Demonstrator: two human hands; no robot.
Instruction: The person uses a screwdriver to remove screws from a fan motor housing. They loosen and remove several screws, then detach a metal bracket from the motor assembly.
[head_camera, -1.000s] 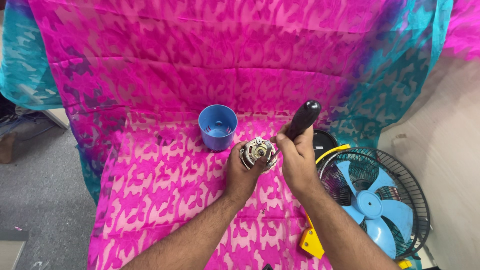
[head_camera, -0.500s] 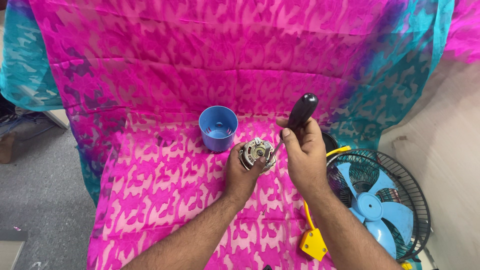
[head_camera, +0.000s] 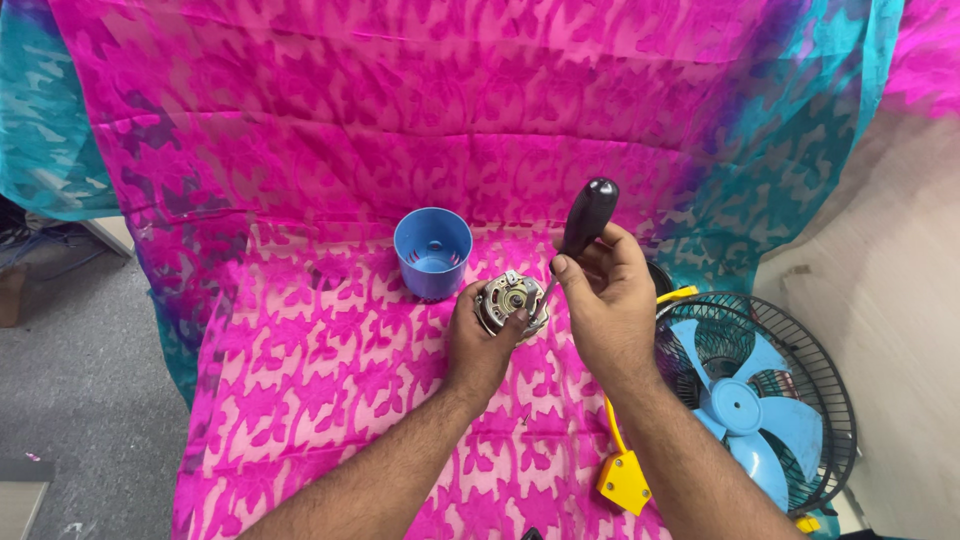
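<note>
My left hand (head_camera: 482, 340) grips a small metal fan motor (head_camera: 512, 302) just above the pink patterned cloth (head_camera: 320, 380). My right hand (head_camera: 606, 300) is closed around a screwdriver with a black handle (head_camera: 588, 215); its thin shaft slants down to the right side of the motor. The handle stands almost upright above my fingers. A blue plastic cup-shaped housing (head_camera: 432, 252) sits on the cloth just behind and left of the motor.
A blue-bladed fan (head_camera: 760, 400) in a black wire guard lies at the right, partly off the cloth. A yellow bracket (head_camera: 625, 480) lies beside my right forearm. Grey floor (head_camera: 70, 380) shows at the left, a beige wall (head_camera: 890, 250) at the right.
The screwdriver handle has swung from leaning right toward nearly upright, and my right hand has shifted a little. The left hand and motor stay in place.
</note>
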